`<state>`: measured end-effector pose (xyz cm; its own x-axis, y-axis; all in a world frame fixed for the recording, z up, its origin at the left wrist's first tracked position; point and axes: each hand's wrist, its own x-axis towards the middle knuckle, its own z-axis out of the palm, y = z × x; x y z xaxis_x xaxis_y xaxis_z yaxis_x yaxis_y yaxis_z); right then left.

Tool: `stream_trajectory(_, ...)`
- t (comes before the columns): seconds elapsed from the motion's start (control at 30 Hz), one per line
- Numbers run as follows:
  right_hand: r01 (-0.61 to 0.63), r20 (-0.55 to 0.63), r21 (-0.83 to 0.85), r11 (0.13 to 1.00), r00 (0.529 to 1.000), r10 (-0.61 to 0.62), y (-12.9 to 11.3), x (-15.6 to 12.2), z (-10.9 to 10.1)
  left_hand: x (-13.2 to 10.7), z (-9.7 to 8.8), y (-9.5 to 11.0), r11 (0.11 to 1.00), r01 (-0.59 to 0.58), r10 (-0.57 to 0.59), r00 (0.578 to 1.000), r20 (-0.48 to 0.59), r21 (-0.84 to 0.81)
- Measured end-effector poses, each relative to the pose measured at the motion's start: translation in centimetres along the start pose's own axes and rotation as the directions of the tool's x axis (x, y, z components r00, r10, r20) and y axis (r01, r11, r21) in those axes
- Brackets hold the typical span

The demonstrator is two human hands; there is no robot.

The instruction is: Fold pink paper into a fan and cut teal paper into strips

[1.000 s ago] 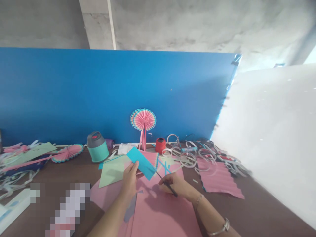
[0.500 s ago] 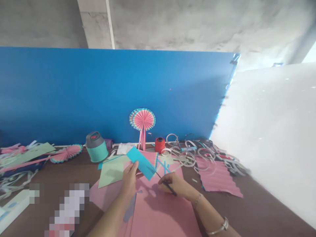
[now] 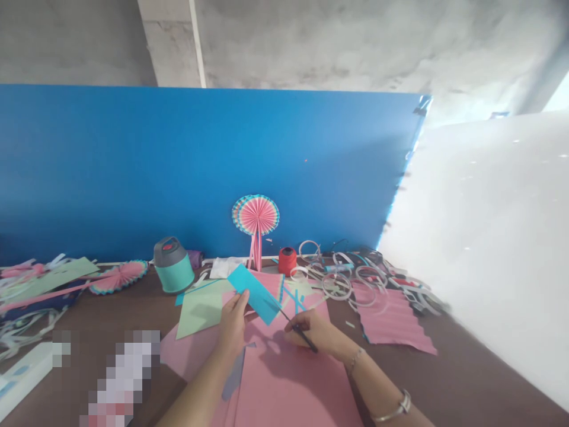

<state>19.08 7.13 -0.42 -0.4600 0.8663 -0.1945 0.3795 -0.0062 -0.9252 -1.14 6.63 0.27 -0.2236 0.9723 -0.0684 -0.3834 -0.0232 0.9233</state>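
My left hand (image 3: 233, 320) pinches a blue paper strip (image 3: 254, 292) by its near long edge, thumb on top. The strip is tilted and held above the pink sheets. My right hand (image 3: 309, 329) is closed on dark, slim scissors (image 3: 304, 338), whose tip meets the strip's right edge near its lower corner. The fingers partly hide the scissors. Large pink paper (image 3: 293, 385) lies beneath both hands, and a pale green sheet (image 3: 202, 311) lies left of my left hand. Narrow blue strips (image 3: 296, 298) lie just beyond my right hand.
A pink pleated fan (image 3: 256, 215) stands against the blue panel (image 3: 178, 160). Along the back are a teal container (image 3: 174, 270), a red spool (image 3: 287, 261) and several white rings (image 3: 336, 286). Pink corrugated paper (image 3: 395, 320) lies right; another fan (image 3: 120, 276) lies left.
Both hands and the strip stay almost in place. The dark tip of the scissors reaches less far over the strip than before.
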Motion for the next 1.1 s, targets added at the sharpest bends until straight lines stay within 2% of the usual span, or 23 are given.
stream_trajectory(1.1, 0.016, -0.044, -0.016, 1.000, 0.999, -0.017, 0.10, 0.12, -0.01, -0.07, -0.03, 0.02, 1.000, 0.014, -0.014, 1.000, -0.023, 0.014)
